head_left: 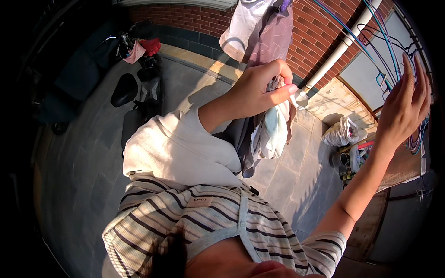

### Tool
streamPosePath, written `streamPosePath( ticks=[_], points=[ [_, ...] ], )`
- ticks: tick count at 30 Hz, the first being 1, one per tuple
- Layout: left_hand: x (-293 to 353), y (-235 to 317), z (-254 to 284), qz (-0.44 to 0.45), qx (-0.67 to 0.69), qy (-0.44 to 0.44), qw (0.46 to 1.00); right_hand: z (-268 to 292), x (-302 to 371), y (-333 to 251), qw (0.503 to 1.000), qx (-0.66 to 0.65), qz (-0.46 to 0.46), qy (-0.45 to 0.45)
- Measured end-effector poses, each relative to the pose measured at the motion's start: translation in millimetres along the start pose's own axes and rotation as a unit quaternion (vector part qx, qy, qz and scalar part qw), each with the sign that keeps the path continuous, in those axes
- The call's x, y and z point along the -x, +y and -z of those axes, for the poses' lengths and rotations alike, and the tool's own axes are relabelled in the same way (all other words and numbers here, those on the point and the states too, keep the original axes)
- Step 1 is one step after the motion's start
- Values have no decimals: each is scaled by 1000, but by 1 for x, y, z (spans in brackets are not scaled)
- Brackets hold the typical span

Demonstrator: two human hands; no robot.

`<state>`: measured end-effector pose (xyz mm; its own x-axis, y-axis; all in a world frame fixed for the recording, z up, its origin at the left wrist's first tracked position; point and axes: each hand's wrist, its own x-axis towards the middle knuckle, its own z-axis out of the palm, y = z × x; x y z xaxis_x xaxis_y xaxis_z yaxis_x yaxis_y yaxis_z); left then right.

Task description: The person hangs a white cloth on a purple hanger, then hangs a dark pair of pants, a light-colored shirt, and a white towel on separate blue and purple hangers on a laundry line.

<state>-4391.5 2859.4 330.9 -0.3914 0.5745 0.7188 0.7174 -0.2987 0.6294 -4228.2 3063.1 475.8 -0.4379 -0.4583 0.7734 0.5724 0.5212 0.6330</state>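
Observation:
My left hand (pixel 252 90) is closed, its fingers pinched round bunched pale clothes (pixel 273 132), which hang down below it in white, light blue and beige folds. Draped over my left forearm is a white garment (pixel 178 148). At the far right, my right hand (pixel 405 109) is raised with fingers stretched out, and no object shows in it. Close beside that hand hang several thin clothes hangers (pixel 381 78) in blue, purple and black. Part of the bundle is hidden behind my left fingers.
A white garment (pixel 245 28) and a mauve patterned one (pixel 274 39) hang before the brick wall (pixel 315 41). A white pipe (pixel 343 47) slants down that wall. Low at right are a white bag (pixel 339 133) and a cardboard box (pixel 401 171). A dark scooter (pixel 150 95) stands at left.

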Motion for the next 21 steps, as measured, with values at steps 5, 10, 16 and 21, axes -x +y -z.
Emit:
streamPosePath(
  ticks=[5, 10, 16, 21],
  points=[
    [16, 18, 34, -58, 45, 70, 995, -5, -9, -118, 877, -471, -95, -22],
    [8, 18, 52, -21, 26, 14, 999, -29, -19, -148, 691, -658, -281, -99],
    [-15, 4, 35, 20, -38, 34, 998, -53, -8, -148, 578, -746, -294, -152],
    [-36, -7, 27, 9, -17, -10, 1000, -39, -13, -132, 467, -795, -335, -192]
  ],
)
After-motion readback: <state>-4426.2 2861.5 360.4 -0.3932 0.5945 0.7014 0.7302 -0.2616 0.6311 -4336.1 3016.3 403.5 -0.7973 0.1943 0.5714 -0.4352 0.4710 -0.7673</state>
